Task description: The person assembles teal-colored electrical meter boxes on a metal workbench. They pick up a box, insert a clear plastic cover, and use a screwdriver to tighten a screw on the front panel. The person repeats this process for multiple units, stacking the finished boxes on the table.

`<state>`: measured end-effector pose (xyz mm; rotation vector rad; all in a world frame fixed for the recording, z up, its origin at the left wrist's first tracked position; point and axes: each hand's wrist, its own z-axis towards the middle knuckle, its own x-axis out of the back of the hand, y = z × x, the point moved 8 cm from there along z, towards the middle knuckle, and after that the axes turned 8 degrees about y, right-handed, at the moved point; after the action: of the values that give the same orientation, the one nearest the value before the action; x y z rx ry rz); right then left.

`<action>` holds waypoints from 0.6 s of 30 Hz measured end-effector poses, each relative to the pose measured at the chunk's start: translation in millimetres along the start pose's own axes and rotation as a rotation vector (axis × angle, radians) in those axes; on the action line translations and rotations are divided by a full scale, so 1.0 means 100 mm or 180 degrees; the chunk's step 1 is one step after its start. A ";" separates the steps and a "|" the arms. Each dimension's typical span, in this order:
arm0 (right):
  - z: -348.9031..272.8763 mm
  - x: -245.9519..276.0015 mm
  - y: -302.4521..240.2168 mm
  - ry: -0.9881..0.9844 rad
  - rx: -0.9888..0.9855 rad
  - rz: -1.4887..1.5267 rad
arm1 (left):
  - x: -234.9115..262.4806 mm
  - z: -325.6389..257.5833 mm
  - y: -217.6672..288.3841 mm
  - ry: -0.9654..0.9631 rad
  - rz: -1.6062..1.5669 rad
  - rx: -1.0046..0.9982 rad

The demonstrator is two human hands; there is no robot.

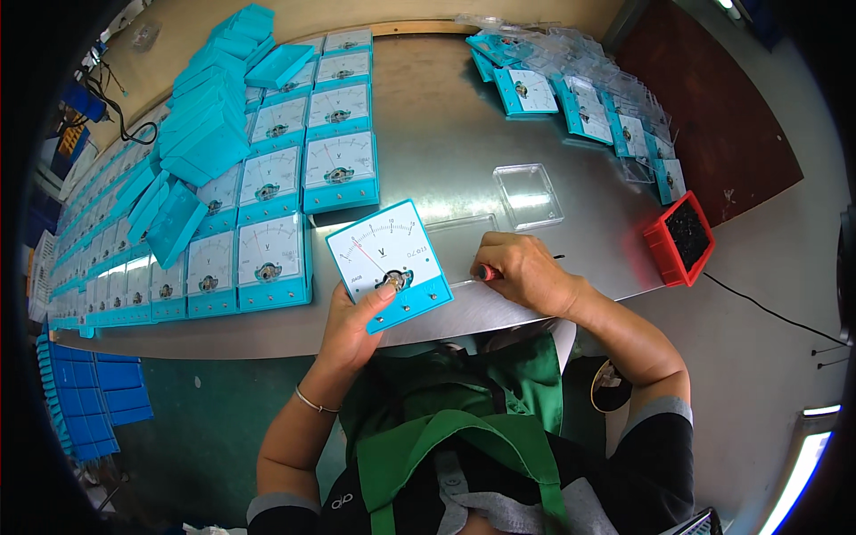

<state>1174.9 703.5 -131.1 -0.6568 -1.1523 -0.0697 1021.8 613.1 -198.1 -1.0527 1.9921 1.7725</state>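
Note:
My left hand grips a voltmeter with a white dial and a teal base, its thumb pressed near the brass-coloured movement at the dial's lower edge. The meter is tilted over the front edge of the metal table. To its right, my right hand is closed around a screwdriver with a red and black handle, its dark shaft showing on the far side of the fist. Beyond that hand lies a clear plastic cover, with another clear cover flat beside it.
Rows of similar meters fill the left of the metal table, with teal cases piled on them. More meters and clear covers lie at the back right. A red bin of small dark pieces stands at the right edge.

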 end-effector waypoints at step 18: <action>0.26 0.19 0.04 0.0027 -0.0493 0.0768 | -0.09 0.03 0.02 -0.0114 -0.0374 0.0038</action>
<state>1162.7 725.7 -110.4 -0.9279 -1.0589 0.0438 1026.1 618.8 -191.9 -1.1025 1.8773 1.7047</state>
